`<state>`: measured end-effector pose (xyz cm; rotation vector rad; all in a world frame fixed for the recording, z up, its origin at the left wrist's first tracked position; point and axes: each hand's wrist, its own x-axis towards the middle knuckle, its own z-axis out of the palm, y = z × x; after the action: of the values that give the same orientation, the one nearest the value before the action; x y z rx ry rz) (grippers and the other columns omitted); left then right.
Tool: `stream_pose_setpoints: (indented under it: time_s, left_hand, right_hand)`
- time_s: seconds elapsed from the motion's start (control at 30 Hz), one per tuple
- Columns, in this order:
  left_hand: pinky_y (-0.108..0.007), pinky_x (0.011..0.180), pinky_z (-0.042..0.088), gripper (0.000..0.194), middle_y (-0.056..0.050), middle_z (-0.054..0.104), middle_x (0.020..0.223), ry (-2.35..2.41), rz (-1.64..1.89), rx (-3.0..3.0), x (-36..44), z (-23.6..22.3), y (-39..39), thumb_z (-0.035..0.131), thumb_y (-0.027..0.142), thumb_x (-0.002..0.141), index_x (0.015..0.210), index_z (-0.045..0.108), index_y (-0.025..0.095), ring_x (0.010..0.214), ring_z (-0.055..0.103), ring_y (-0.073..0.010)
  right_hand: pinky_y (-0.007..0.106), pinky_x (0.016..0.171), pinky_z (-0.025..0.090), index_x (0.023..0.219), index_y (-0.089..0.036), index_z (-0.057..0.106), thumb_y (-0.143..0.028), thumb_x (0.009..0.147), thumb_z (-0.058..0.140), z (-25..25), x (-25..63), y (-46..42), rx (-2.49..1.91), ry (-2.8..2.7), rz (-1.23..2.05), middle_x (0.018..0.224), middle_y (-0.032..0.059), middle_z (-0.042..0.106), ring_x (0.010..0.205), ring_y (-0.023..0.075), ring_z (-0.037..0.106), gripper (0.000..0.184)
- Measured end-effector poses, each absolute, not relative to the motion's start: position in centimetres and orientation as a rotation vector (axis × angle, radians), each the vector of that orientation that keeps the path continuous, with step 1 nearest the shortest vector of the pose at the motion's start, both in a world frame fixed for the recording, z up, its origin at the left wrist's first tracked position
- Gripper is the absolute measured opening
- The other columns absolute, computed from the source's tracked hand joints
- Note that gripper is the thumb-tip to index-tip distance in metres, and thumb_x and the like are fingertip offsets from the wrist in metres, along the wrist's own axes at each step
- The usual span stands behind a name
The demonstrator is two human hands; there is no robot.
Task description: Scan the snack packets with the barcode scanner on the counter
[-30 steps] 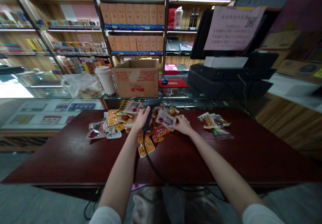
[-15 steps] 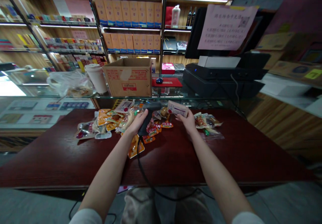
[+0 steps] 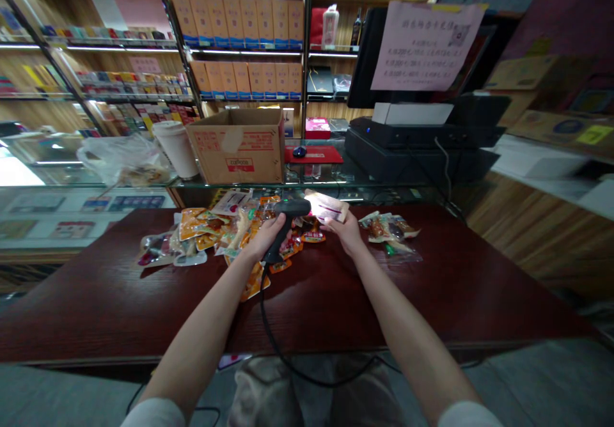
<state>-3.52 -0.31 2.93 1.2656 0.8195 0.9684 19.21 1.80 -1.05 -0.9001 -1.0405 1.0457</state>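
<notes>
My left hand [image 3: 269, 236] is shut around the grip of a black corded barcode scanner [image 3: 284, 229], whose head points right. My right hand [image 3: 346, 234] holds up a sealed snack packet [image 3: 327, 208], close to the scanner head, and a bright glare lies on the packet. Below both hands, a heap of colourful snack packets [image 3: 218, 232] lies on the dark red wooden counter [image 3: 110, 293]. A smaller group of clear snack packets [image 3: 387, 230] sits to the right of my right hand.
The scanner's black cable [image 3: 273, 344] hangs over the counter's front edge. Behind the counter, on a glass case, stand a cardboard box [image 3: 235, 149], a paper cup [image 3: 176, 149], a plastic bag [image 3: 122, 162] and a black till terminal [image 3: 412, 139]. Stocked shelves rise behind.
My right hand has lifted the packet off the heap and brought it up to the scanner head, where a bright glare now shows. The scanner stays in my left hand.
</notes>
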Motion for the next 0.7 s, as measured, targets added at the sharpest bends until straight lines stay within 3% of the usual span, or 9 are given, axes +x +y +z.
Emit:
stream_pose_setpoints:
  time_s: [0.1,0.23,0.33,0.47,0.53,0.7]
  left_hand:
    - [-0.022,0.036,0.038,0.071,0.002,0.058,0.058,0.819,0.983,1.274,-3.7,3.4,-0.4,0.061,0.083,0.068,0.085,0.057,0.014,0.036,0.045,-0.0075]
    - [-0.022,0.037,0.039,0.068,0.0,0.054,0.047,0.9,0.986,1.332,-5.0,3.9,-0.1,0.053,0.083,0.074,0.078,0.059,0.015,0.037,0.048,-0.0104]
    - [-0.023,0.037,0.04,0.062,0.0,0.055,0.047,1.062,1.082,1.342,-6.3,4.2,0.6,0.055,0.078,0.078,0.075,0.058,0.016,0.037,0.052,-0.0126]
    - [-0.023,0.036,0.041,0.052,-0.001,0.061,0.056,1.237,1.253,1.33,-7.8,4.5,1.4,0.062,0.069,0.08,0.077,0.054,0.018,0.037,0.053,-0.0124]
    - [-0.022,0.036,0.042,0.05,-0.001,0.064,0.06,1.271,1.313,1.33,-8.5,4.6,1.6,0.063,0.066,0.081,0.078,0.054,0.017,0.039,0.054,-0.0116]
    - [-0.024,0.037,0.044,0.053,-0.002,0.063,0.059,1.23,1.302,1.269,-9.7,4.3,2.1,0.06,0.069,0.082,0.082,0.056,0.016,0.04,0.055,-0.0126]
  right_hand:
    - [0.043,0.073,0.064,0.106,-0.022,0.053,-0.035,0.06,0.078,-1.5,19.7,2.4,-0.963,-1.094,0.978,0.099,0.0025,0.067,0.086,0.0216,0.069,0.054]
    - [0.043,0.079,0.06,0.12,-0.022,0.044,-0.03,0.068,0.066,-1.7,22.2,3.1,-1.273,-1.168,0.575,0.11,0.0083,0.063,0.096,0.0251,0.065,0.056]
    - [0.049,0.098,0.048,0.129,-0.019,0.046,-0.021,0.077,0.057,-1.3,24.8,2.6,-1.636,-1.269,0.28,0.123,0.0162,0.059,0.113,0.0304,0.06,0.054]
    - [0.063,0.104,0.032,0.129,-0.015,0.057,-0.023,0.08,0.063,-0.9,26.6,1.5,-2.077,-1.27,-0.097,0.147,0.0271,0.038,0.135,0.0453,0.038,0.05]
    - [0.062,0.105,0.031,0.13,-0.017,0.059,-0.024,0.083,0.061,-1.0,26.3,1.3,-2.056,-1.395,-0.181,0.151,0.024,0.035,0.136,0.0431,0.036,0.048]
    - [0.061,0.109,0.027,0.108,-0.025,0.072,-0.035,0.088,0.06,-2.5,24.8,1.9,-2.002,-1.85,-0.041,0.133,0.0124,0.058,0.127,0.0346,0.048,0.026]
